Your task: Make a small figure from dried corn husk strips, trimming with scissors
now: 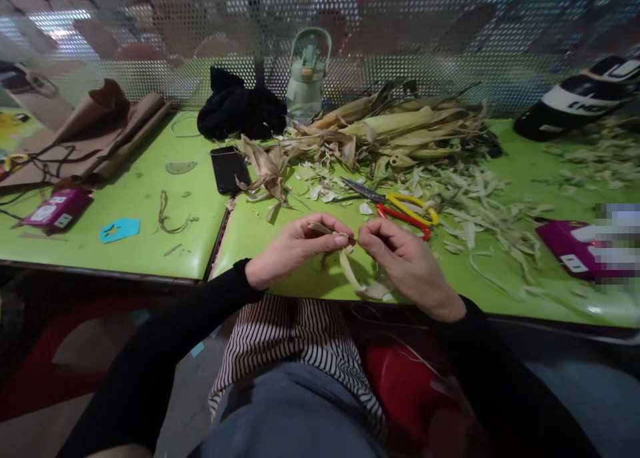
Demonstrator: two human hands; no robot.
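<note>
Between thumb and fingers, my left hand pinches a pale corn husk strip, whose lower end hangs toward the table edge. Close beside it, my right hand is closed in a pinch at the strip's near end. Whatever thin piece lies in the right fingertips is too small to make out. Just beyond the right hand lie scissors with one yellow and one red handle, blades pointing left. Husk scraps are scattered around them, below a large pile of dried corn husks.
A black phone, black cloth and green bottle sit behind my hands. Leftward are brown paper, a purple box and a blue paper piece. At right stand a dark bottle and another purple box.
</note>
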